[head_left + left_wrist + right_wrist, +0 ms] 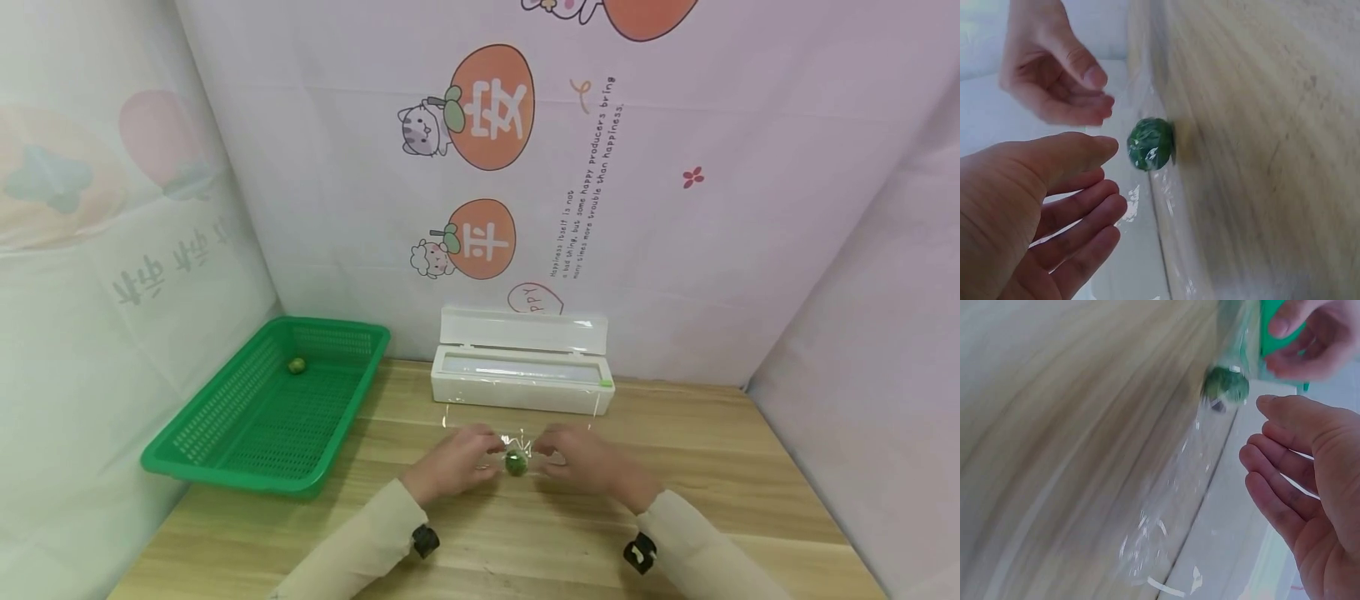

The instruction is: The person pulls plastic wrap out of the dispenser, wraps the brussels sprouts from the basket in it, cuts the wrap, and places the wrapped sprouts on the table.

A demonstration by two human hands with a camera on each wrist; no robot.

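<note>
A small Brussels sprout (516, 462) sits on the table, covered by clear plastic wrap (517, 440) that spreads out to both sides. My left hand (459, 462) is just left of it, thumb and fingers bent loosely with a gap between them. On the other side my right hand (588, 460) mirrors it, its fingers also apart. In the left wrist view the sprout (1150, 144) shows leafy green through the shiny film, a little beyond my thumb tip. The right wrist view shows the crinkled film (1166, 512) running along the table beside my right fingers.
A white cling-film dispenser (522, 393) with its clear lid (522, 330) raised stands against the back wall. At the left is a green plastic basket (318, 481), with another small sprout (297, 366) inside. White printed cloth (337, 167) encloses the table.
</note>
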